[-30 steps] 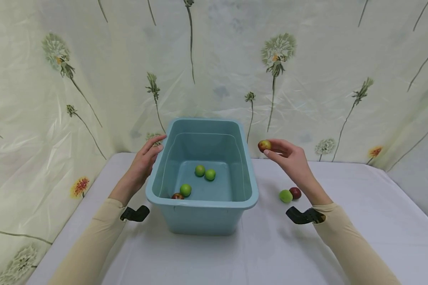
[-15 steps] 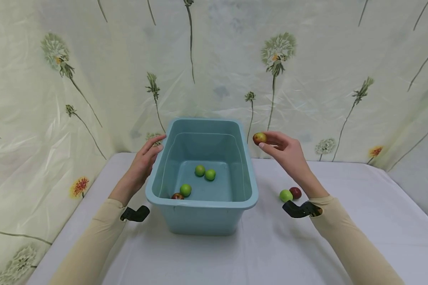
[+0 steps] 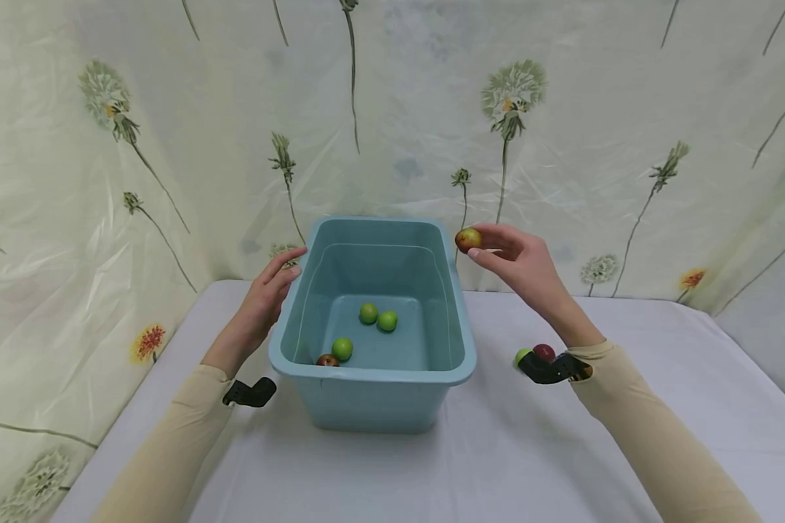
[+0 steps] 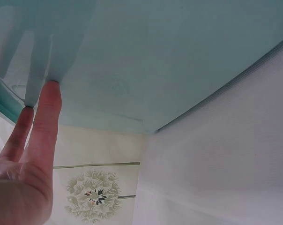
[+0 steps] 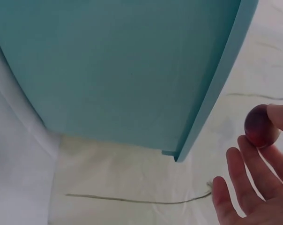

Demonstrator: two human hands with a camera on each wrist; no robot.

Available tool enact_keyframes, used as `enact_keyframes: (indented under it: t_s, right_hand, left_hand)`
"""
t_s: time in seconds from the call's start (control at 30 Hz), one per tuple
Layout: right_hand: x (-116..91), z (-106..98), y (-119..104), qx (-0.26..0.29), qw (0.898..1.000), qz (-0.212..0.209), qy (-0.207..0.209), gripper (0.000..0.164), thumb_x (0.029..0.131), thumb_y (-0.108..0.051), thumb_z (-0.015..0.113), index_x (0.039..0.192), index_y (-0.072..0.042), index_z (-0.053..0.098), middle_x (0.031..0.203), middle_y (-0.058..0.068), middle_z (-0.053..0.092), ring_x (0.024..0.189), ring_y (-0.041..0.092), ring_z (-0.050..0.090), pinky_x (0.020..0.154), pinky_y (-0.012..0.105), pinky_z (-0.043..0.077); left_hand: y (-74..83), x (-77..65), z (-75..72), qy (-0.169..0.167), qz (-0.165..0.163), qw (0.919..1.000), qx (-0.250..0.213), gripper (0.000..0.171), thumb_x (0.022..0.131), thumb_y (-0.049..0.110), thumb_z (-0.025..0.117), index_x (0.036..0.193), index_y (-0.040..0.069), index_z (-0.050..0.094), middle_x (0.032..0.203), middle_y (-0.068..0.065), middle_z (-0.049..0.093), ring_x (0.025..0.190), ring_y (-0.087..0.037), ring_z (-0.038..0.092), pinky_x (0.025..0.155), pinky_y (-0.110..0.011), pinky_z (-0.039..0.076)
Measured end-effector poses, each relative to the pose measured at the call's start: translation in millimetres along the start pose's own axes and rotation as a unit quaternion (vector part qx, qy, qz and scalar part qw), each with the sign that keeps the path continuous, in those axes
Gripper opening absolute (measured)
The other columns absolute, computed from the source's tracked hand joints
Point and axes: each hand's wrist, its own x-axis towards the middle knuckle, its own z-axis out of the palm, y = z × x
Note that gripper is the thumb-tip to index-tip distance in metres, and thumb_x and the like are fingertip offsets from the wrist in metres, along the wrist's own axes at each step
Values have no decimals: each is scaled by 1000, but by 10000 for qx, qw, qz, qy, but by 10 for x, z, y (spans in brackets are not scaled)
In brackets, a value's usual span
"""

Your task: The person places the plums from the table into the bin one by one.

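My right hand (image 3: 520,261) pinches a red and yellow-green plum (image 3: 469,240) between thumb and fingertips, raised beside the right rim of a blue plastic tub (image 3: 373,375). In the right wrist view, this plum (image 5: 262,126) looks dark red, and the other fingers spread below it. At the tub's left side, my left hand (image 3: 262,305) has its fingers extended, fingertips against the outer wall under the rim, as the left wrist view shows. Inside the tub lie several small fruits: round green ones (image 3: 387,321) and a reddish one (image 3: 328,360) partly hidden by the front rim.
On the white-covered table (image 3: 379,479), right of the tub, a dark red plum (image 3: 544,353) and a green fruit (image 3: 522,356) sit together, partly covered by the black wrist camera (image 3: 549,368). A dandelion-patterned sheet (image 3: 392,109) hangs behind the table.
My right hand has risen and shifted left toward the tub's rim with the plum in its fingers. The left hand stays against the tub.
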Motion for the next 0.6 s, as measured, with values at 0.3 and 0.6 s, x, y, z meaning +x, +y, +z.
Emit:
enact_keyframes:
  t_s: [0.3, 0.6]
  right_hand:
    - [143, 33, -81, -135, 9992, -263, -257, 38, 95, -12, 66, 131, -3, 60, 121, 13, 64, 103, 26, 63, 83, 25, 51]
    - [293, 144, -188, -226, 9952, -676, -674, 38, 94, -7, 65, 132, -1, 59, 124, 14, 62, 106, 24, 61, 85, 27, 51]
  left_hand:
    - [6, -4, 0, -29, -22, 10000, 1, 48, 103, 37, 48, 149, 25, 38, 141, -9, 44, 124, -26, 52, 84, -31, 52]
    - [7, 1, -7, 8, -48, 10000, 28, 51, 102, 41, 50, 149, 26, 39, 140, -10, 47, 121, -24, 55, 83, -32, 53]
